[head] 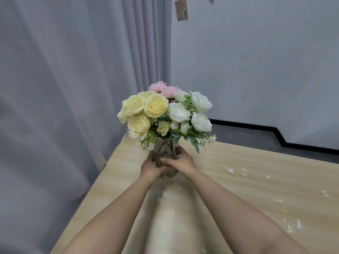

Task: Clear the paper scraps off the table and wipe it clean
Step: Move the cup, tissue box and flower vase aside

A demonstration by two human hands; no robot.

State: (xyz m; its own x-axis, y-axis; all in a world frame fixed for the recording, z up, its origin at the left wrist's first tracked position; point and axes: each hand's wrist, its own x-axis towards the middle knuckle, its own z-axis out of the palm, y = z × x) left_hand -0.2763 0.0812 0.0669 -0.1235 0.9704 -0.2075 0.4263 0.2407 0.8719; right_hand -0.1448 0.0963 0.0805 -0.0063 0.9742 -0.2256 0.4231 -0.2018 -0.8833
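Holding the glass vase (166, 158) w/ both hands puts the main risk on you right now: it's top-heavy w/ a wide bouquet (165, 114) above a narrow neck, so a tilt as you shift it could swing the blooms over and tip it, or the smooth faceted glass could slide in your palms. Your left hand (149, 166) wraps the vase's left side, fingers curled round it; your right hand (180, 161) wraps the right side w/ the thumb lying across the front, so both grips are clasping the vase, neither free. Can't tell if the base sits on the worktop (247, 162) or is just off it. Setting it down on scraps would trap them under the base. The paper scraps (231, 170) aren't in either grip: most lie well apart to the right of your right hand, scattered toward the near right edge, w/ a few more (165, 194) on the wood just below the vase, between your forearms. No cloth in view, so wiping looks some way off.
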